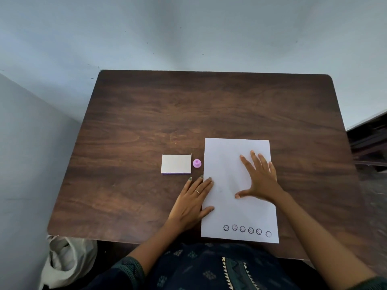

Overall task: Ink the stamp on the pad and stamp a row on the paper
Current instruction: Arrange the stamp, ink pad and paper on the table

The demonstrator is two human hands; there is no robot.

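Currently both hands lie flat with fingers spread, holding nothing: left hand [191, 203] at the left edge of the paper [228, 160], right hand [258, 177] on its middle. Row of six prints [247, 230] runs along the near edge; the rightmost looks faint and sits slightly lower; stamp [196, 163] stands upright on the bench [209, 105], between paper and closed pad [176, 164]. Risks, as judged: fresh ink may smear if a palm slides down, and paper shift would skew any added print
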